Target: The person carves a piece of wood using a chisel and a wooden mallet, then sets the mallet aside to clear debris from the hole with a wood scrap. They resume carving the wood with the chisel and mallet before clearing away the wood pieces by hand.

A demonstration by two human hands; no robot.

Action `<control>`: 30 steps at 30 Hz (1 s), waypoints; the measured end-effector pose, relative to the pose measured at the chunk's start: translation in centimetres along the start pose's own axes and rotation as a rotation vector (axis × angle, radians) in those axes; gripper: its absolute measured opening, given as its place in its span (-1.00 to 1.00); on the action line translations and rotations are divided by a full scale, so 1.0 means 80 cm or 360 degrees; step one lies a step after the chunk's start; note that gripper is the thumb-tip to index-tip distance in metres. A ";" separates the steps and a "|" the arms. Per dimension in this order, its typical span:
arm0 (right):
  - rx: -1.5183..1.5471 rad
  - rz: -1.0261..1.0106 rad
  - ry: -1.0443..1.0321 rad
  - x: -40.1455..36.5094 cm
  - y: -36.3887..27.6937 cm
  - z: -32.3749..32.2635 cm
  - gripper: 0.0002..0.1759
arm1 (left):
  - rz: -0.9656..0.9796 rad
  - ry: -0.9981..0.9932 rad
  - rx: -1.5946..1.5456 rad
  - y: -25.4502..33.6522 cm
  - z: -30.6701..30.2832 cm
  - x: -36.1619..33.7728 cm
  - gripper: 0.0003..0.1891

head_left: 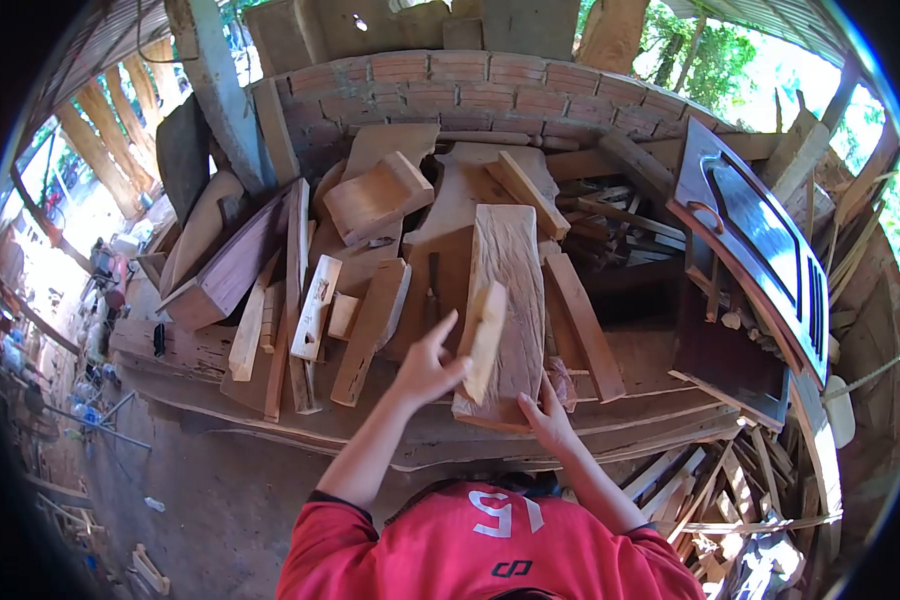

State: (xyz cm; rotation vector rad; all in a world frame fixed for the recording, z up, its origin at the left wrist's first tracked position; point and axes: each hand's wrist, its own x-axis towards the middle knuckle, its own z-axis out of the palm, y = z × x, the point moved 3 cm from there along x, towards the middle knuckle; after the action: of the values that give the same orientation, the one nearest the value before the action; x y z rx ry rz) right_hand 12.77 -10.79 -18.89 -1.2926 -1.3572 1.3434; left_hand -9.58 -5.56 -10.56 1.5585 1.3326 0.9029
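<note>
A broad, rough-grained wooden plank [510, 260] lies lengthwise before me on the workbench. My right hand [548, 418] grips its near right corner, thumb on the top face and fingers along the side. Over the plank's left half is a smaller pale wood block [487, 340], tilted in this view. My left hand [432, 368] is beside that block with fingers spread, the index pointing away and the fingertips close to the block's left side. Just beyond the left hand lies a narrow dark chisel-like tool [432, 285].
Wood offcuts surround the plank, including a thick board [372, 330], a pale notched piece [316, 307] and a long strip [585, 325]. A brick wall [460, 95] stands behind. At right leans a dark varnished panel [745, 230]; scrap wood [715, 475] is heaped below.
</note>
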 end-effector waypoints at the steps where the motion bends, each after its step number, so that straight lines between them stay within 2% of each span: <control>1: -0.0051 0.0002 -0.0016 -0.001 -0.001 0.000 -0.14 | 0.0104 0.0014 0.0112 0.003 0.013 -0.009 -0.16; 3: -0.0139 -0.0003 0.0027 0.001 0.011 -0.002 -0.18 | 0.0117 -0.0035 0.0582 0.025 0.026 -0.027 -0.14; 5: -0.0233 -0.0004 0.0062 0.000 0.012 -0.007 -0.22 | 0.0207 -0.0017 0.0734 0.050 0.034 -0.038 -0.13; 7: -0.1181 -0.0326 0.0356 -0.003 -0.023 -0.020 -0.32 | 0.0299 0.0010 0.0872 0.060 0.046 -0.045 -0.12; 8: -0.0870 -0.0101 0.0428 -0.002 -0.039 -0.026 -0.42 | 0.0294 0.0026 0.0957 0.061 0.054 -0.050 -0.12; 9: -0.0883 -0.0104 0.0426 0.006 -0.052 -0.032 -0.42 | 0.0285 0.0044 0.1041 0.063 0.061 -0.053 -0.11; 11: -0.0810 -0.0347 0.0676 0.022 -0.082 -0.047 -0.41 | 0.0195 -0.0016 0.1130 0.071 0.072 -0.061 -0.10; 13: -0.0961 -0.0433 0.0684 0.046 -0.106 -0.052 -0.40 | 0.0252 0.0109 0.1217 0.070 0.084 -0.071 -0.03; 15: -0.1105 -0.0522 0.0683 0.068 -0.122 -0.049 -0.40 | 0.0174 0.0107 0.1303 0.077 0.094 -0.079 0.00; 18: -0.1182 -0.0407 0.0488 0.098 -0.119 -0.027 -0.39 | 0.0041 0.0103 0.1374 0.076 0.110 -0.082 0.04; 20: -0.1226 -0.0217 0.0229 0.107 -0.116 -0.007 -0.38 | -0.0014 0.0111 0.1371 0.076 0.120 -0.085 0.06; 24: -0.1242 -0.0364 0.0203 0.080 -0.117 0.012 -0.35 | -0.0042 0.0093 0.1436 0.076 0.138 -0.098 0.01; 26: -0.1275 -0.0333 0.0192 0.061 -0.119 0.008 -0.33 | -0.0077 0.0058 0.1426 0.077 0.146 -0.112 -0.01; 28: -0.1339 -0.0374 0.0244 0.041 -0.116 0.003 -0.26 | 0.0027 0.0095 0.1323 0.081 0.155 -0.127 -0.06; 30: -0.1313 -0.0363 0.0284 0.031 -0.115 0.000 -0.29 | 0.0027 0.0041 0.1362 0.087 0.157 -0.134 -0.07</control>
State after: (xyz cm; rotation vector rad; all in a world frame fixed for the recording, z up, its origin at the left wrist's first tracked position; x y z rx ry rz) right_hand 11.32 -7.53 -10.07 -1.6527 -1.9469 0.4810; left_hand 2.73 -18.41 -8.43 2.1838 1.8571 0.3473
